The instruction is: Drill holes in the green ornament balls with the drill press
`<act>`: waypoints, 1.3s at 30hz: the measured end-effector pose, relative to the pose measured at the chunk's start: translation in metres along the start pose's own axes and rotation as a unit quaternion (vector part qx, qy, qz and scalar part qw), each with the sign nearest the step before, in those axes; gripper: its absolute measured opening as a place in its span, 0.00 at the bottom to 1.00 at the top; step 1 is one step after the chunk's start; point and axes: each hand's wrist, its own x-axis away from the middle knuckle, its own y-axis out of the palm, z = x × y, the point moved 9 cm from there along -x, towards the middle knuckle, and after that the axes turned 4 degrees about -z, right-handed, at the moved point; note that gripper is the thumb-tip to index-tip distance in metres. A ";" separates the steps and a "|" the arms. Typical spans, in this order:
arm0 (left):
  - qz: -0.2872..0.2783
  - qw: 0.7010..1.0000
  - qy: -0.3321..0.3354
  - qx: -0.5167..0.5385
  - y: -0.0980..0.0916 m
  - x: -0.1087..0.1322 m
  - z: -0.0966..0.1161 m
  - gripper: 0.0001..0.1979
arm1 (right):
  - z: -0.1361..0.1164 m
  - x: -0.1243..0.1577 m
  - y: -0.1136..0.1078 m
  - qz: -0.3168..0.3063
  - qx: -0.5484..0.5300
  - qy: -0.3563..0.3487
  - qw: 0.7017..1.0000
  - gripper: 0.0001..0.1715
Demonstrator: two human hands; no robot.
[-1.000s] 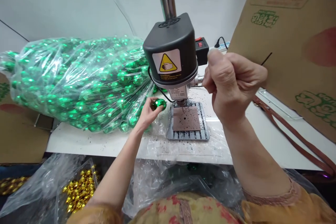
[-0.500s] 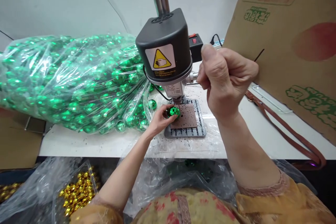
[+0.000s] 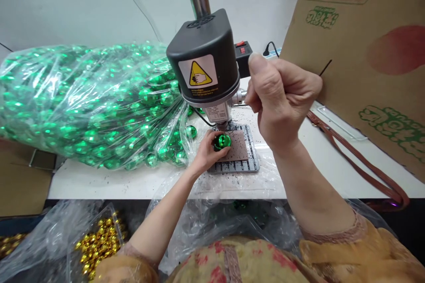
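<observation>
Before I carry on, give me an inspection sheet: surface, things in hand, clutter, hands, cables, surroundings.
Surface: white table, dark specks scattered around the grey base plate.
Things in hand: green ball under the drill press, over the brown pad; contact with the pad unclear.
Clutter: clear bag of green balls at left, brown strap at right.
Hands: left hand holds the ball; right hand is a closed fist beside the drill head, its grip hidden.
Cables: black cable below the drill head; black plug behind.
Surroundings: cardboard box at right, gold balls low at left.
</observation>
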 end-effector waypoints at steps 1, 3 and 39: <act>-0.006 1.000 -0.005 0.013 0.001 0.000 -0.002 0.21 | 0.000 -0.001 0.001 0.002 -0.005 -0.002 1.000 0.28; -0.020 0.999 -0.020 0.040 0.002 0.002 -0.006 0.22 | -0.001 -0.005 0.002 0.005 -0.022 -0.008 1.000 0.27; 0.073 0.996 -0.022 0.043 0.017 0.010 -0.013 0.25 | -0.001 0.025 -0.005 -0.022 -0.006 -0.092 0.996 0.29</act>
